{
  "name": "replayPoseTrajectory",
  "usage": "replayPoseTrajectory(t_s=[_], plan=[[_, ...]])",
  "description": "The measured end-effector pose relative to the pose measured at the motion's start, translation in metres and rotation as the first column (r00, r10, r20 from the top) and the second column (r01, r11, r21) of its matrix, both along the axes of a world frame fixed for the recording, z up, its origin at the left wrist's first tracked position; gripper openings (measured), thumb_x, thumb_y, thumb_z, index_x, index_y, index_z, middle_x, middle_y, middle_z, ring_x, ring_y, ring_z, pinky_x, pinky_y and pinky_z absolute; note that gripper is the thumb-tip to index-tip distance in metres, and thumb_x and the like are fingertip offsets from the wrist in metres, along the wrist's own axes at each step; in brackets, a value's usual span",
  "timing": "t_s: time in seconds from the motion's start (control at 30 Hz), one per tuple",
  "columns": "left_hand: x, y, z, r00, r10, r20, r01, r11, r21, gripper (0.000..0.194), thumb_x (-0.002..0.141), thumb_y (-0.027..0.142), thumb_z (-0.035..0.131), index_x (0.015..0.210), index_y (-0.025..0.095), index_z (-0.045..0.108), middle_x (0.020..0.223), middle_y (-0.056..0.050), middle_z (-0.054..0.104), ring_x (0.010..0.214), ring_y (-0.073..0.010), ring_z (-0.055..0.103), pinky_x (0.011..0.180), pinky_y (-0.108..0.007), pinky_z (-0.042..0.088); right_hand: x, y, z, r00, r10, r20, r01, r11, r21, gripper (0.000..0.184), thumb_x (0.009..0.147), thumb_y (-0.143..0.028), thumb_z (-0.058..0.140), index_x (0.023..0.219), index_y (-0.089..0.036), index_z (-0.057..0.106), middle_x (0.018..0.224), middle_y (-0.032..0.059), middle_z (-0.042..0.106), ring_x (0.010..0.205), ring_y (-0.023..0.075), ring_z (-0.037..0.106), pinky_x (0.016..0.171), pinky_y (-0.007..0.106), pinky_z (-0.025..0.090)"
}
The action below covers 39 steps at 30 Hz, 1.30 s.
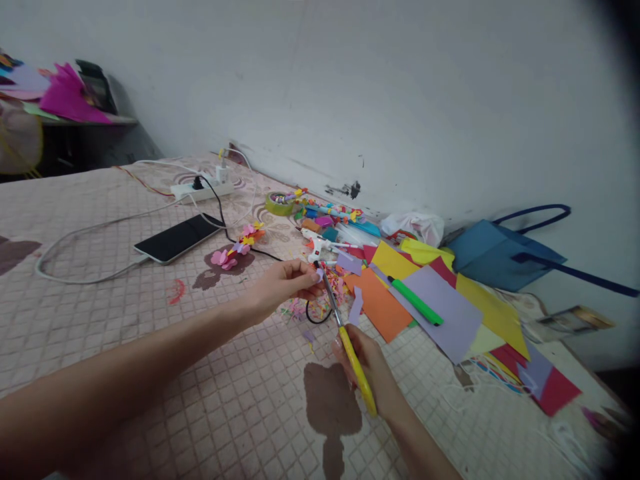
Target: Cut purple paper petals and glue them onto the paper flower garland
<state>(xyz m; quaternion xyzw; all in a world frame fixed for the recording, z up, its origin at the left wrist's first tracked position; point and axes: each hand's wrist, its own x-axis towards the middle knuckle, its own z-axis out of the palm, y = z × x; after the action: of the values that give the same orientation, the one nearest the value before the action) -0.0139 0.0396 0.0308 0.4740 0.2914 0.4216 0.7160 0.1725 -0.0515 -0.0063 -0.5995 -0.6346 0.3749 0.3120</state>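
Observation:
Between the thumb and fingers of my left hand (287, 287) is a small piece of lilac paper (320, 274). My right hand (367, 363) is closed around the yellow handles of a pair of scissors (356, 363), whose blades reach up to the paper. Many tiny coloured paper clippings (300, 310) lie beneath my hands. Just beyond them rests a white glue gun (317, 247). To the left of my left hand sits a cluster of pink, yellow and lilac paper flowers (237, 248).
A phone (177, 239) on a charging cable lies left, near a white power strip (203, 192). Coloured paper sheets (385, 303) with a green marker (416, 301) spread right, before a blue bag (500, 253). Green tape (279, 204) sits near the wall.

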Motion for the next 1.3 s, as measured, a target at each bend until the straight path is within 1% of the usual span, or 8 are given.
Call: replayPoseTrajectory(t_s=[0.13, 0.3, 0.43, 0.63, 0.97, 1.17, 1.3], plan=[[-0.0005, 0.0006, 0.0004, 1.0, -0.001, 0.006, 0.001, 1.0, -0.005, 0.019, 0.073, 0.028, 0.068, 0.075, 0.013, 0.056, 0.077, -0.002, 0.066, 0.068, -0.0097, 0.061, 0.073, -0.027, 0.048, -0.0001, -0.0006, -0.0004, 1.0, -0.005, 0.0, 0.005, 1.0, 0.003, 0.024, 0.081, -0.037, 0.055, 0.069, -0.021, 0.042, 0.053, -0.0076, 0.038, 0.039, 0.0069, 0.032, 0.037, 0.02, 0.029], [-0.0006, 0.0016, 0.0001, 1.0, -0.004, 0.015, 0.004, 1.0, -0.009, 0.019, 0.073, 0.028, 0.068, 0.075, 0.013, 0.056, 0.077, -0.002, 0.066, 0.068, -0.0096, 0.061, 0.071, -0.026, 0.048, -0.0007, -0.0004, 0.0027, 1.0, -0.008, 0.002, 0.008, 1.0, 0.002, 0.025, 0.08, -0.039, 0.055, 0.068, -0.021, 0.042, 0.053, -0.0074, 0.039, 0.039, 0.0072, 0.033, 0.037, 0.02, 0.029], [-0.0009, 0.0016, 0.0001, 1.0, 0.011, 0.023, -0.011, 1.0, -0.01, 0.02, 0.073, 0.029, 0.068, 0.074, 0.013, 0.056, 0.077, -0.002, 0.066, 0.067, -0.0098, 0.061, 0.071, -0.027, 0.048, -0.0021, 0.0, 0.0045, 1.0, -0.017, 0.005, 0.017, 1.0, 0.009, 0.027, 0.08, -0.041, 0.054, 0.067, -0.021, 0.041, 0.052, -0.0075, 0.039, 0.04, 0.0074, 0.034, 0.037, 0.02, 0.03], [-0.001, 0.0028, -0.0015, 0.999, 0.019, 0.035, -0.018, 1.0, -0.013, 0.019, 0.074, 0.028, 0.068, 0.076, 0.013, 0.056, 0.078, -0.004, 0.067, 0.068, -0.0105, 0.062, 0.072, -0.027, 0.048, -0.0009, -0.0002, 0.0012, 1.0, -0.013, 0.018, 0.013, 1.0, -0.017, 0.026, 0.081, -0.04, 0.054, 0.069, -0.021, 0.042, 0.053, -0.0084, 0.038, 0.038, 0.0066, 0.033, 0.036, 0.02, 0.03], [-0.0011, 0.0046, -0.0018, 0.998, 0.027, 0.052, -0.026, 1.0, -0.017, 0.018, 0.074, 0.027, 0.068, 0.075, 0.013, 0.057, 0.078, -0.004, 0.068, 0.067, -0.0107, 0.063, 0.07, -0.027, 0.049, 0.0005, 0.0004, -0.0022, 1.0, -0.019, 0.006, 0.019, 1.0, -0.022, 0.026, 0.081, -0.041, 0.055, 0.07, -0.021, 0.042, 0.053, -0.0085, 0.037, 0.038, 0.0062, 0.031, 0.036, 0.02, 0.028], [-0.002, 0.0048, -0.0014, 0.998, 0.027, 0.055, -0.027, 1.0, -0.012, 0.019, 0.074, 0.027, 0.067, 0.076, 0.012, 0.056, 0.079, -0.005, 0.068, 0.068, -0.0115, 0.064, 0.07, -0.027, 0.049, -0.0004, -0.0007, -0.0002, 0.999, -0.032, -0.032, 0.031, 0.998, -0.049, 0.027, 0.079, -0.041, 0.056, 0.068, -0.021, 0.042, 0.05, -0.0088, 0.038, 0.035, 0.0063, 0.032, 0.034, 0.02, 0.028], [-0.0026, 0.006, -0.0015, 0.999, 0.015, 0.046, -0.015, 1.0, -0.005, 0.019, 0.075, 0.028, 0.067, 0.077, 0.013, 0.055, 0.081, -0.005, 0.068, 0.07, -0.0118, 0.064, 0.072, -0.028, 0.049, -0.002, 0.0, 0.0002, 0.994, -0.048, -0.099, 0.038, 0.994, -0.103, 0.03, 0.077, -0.045, 0.056, 0.067, -0.021, 0.041, 0.045, -0.0099, 0.036, 0.031, 0.0062, 0.032, 0.03, 0.019, 0.028]])
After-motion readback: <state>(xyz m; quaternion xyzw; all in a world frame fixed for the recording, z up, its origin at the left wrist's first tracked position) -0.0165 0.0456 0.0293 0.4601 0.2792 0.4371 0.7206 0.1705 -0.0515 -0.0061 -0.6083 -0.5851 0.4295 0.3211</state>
